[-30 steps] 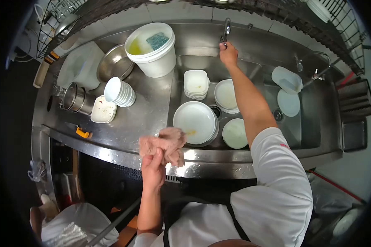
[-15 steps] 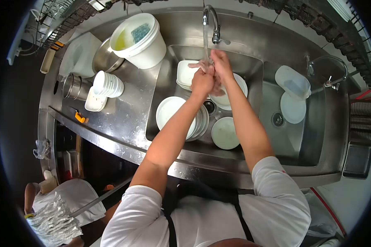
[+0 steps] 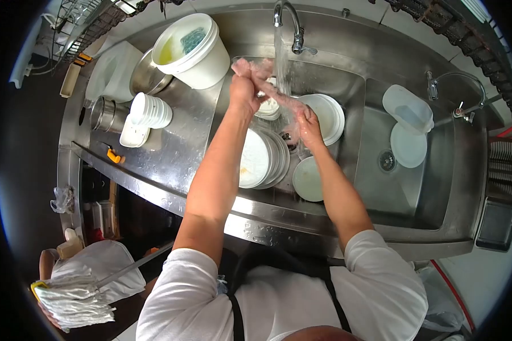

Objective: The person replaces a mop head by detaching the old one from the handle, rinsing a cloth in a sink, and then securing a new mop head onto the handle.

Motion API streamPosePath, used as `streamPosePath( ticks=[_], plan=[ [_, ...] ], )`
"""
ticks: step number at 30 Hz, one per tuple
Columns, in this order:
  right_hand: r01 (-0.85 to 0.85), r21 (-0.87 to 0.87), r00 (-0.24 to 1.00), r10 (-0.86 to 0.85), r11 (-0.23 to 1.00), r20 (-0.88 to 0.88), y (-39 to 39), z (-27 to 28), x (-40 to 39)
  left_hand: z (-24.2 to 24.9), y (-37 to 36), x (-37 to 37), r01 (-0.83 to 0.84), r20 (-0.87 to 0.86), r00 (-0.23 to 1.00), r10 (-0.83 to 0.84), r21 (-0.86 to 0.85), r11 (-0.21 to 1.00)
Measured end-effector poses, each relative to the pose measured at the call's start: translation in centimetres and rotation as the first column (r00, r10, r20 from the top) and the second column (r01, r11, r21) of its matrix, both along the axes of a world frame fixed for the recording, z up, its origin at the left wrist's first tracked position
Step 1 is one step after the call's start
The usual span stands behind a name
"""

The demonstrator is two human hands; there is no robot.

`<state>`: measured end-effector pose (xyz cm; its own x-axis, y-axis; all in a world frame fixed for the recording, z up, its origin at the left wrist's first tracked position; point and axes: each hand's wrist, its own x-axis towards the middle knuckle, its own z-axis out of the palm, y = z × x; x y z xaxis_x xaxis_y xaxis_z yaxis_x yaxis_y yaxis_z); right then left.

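Note:
A wet pinkish cloth (image 3: 289, 101) is stretched slantwise between my two hands over the left sink basin. My left hand (image 3: 244, 94) grips its upper end, and some of the cloth bunches up beyond my fingers. Lower and to the right, my right hand (image 3: 309, 129) is closed on the other end. Water runs from the tap (image 3: 297, 40) onto the cloth and splashes around it. Below my hands lie a stack of white plates (image 3: 254, 160), more white plates (image 3: 331, 116), a pale round plate (image 3: 308, 181) and white dishes partly hidden by the cloth.
On the left counter stand a white bucket (image 3: 202, 62) with a blue-green scouring pad, stacked white bowls (image 3: 152, 111), metal containers (image 3: 103, 113) and a yellow-handled tool (image 3: 114, 156). The right basin (image 3: 375, 187) holds a plastic container (image 3: 407, 108) and lid. A person with a mop (image 3: 79, 301) is at lower left.
My hands were close together under the tap with the cloth bunched between them. They have moved apart, left hand leftward and right hand down, drawing the cloth out lengthwise. The mop has shifted slightly.

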<state>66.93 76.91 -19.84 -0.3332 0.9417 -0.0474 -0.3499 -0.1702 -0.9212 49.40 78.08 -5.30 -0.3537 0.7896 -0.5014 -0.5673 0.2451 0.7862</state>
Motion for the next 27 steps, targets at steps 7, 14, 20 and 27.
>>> streamPosePath(
  ticks=[7, 14, 20, 27],
  plan=[
    [0.136, 0.674, 0.977, -0.21, 0.726, 0.028, -2.3, 7.2, -4.0, -10.5, -0.2, 3.4, 0.193, 0.492, 0.852, -0.18, 0.026, 0.981],
    [0.167, 0.539, 0.815, -0.423, 0.826, 0.395, 1.4, 7.9, -5.1, -13.0, -0.2, 3.1, 0.235, 0.412, 0.861, -0.299, 0.199, 0.951],
    [0.246, 0.438, 0.721, -0.466, 0.865, 0.513, 5.4, 1.6, -3.9, -9.9, -1.5, 4.1, 0.227, 0.194, 0.955, -0.223, -0.002, 0.974],
    [-0.21, -0.189, 0.968, 0.177, 0.959, -0.179, 3.0, 1.8, -1.7, -4.9, -0.1, 3.7, 0.09, 0.103, 0.989, -0.109, 0.173, 0.981]
  ],
)
